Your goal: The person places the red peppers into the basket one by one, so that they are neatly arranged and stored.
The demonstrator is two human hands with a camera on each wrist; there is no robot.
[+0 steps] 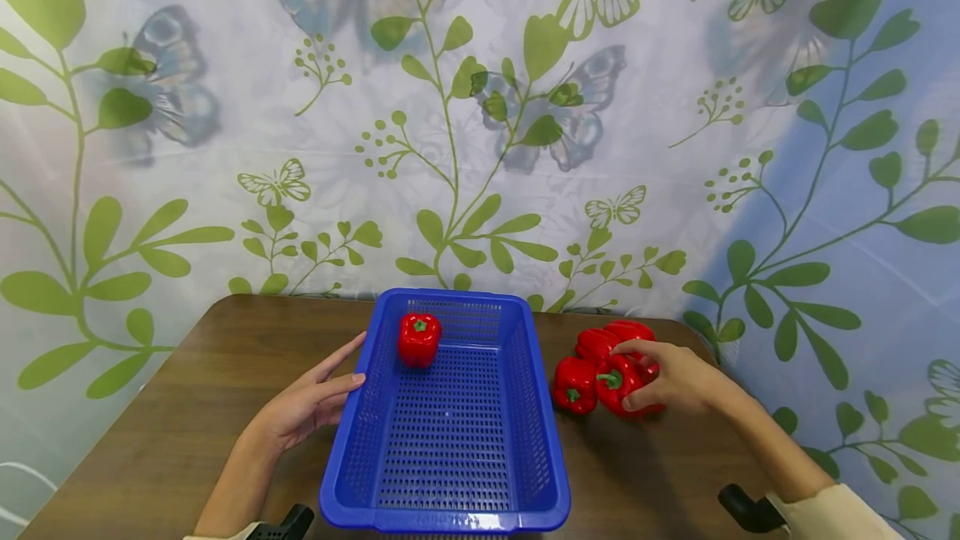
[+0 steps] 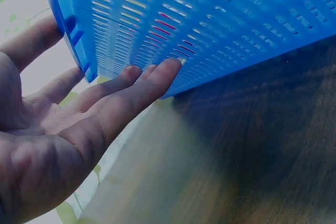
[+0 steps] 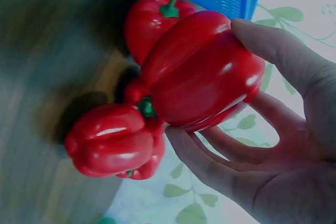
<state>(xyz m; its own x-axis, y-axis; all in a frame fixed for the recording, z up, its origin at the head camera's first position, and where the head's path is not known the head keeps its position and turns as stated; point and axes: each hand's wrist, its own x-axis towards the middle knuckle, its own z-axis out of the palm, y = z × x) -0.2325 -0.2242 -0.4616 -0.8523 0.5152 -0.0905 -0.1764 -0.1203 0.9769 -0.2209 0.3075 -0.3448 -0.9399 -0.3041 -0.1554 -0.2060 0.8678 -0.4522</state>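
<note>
Along the left of the brown table (image 1: 187, 407), the left hand (image 1: 303, 407) has its fingers loosely spread and nearly straight, touching the left rim and side wall of a blue basket (image 1: 450, 521) without gripping it. That light contact looks meant to steady the basket, which sits mid-table with its long side running near to far, handy to both hands. Within it, in the far left part, stands a single red pepper (image 1: 419, 340), stem up; a little of its red shows through the slotted wall in the left wrist view.

To the right of the basket, more peppers bunch together, probably kept close for easy picking: a left pepper (image 1: 574, 382) lies nearest the basket's right wall, with a middle pepper (image 1: 597, 345) and a far pepper (image 1: 630, 329) behind. At the near right of this bunch, the right hand (image 1: 678, 377) grips the held pepper (image 1: 630, 373), thumb on the near side and fingers on the far side, parted about as wide as its body. Gripping it across the sides seems to suit the rounded shape and leaves the stem free, pointing left; whether it is off the table I cannot tell
</note>
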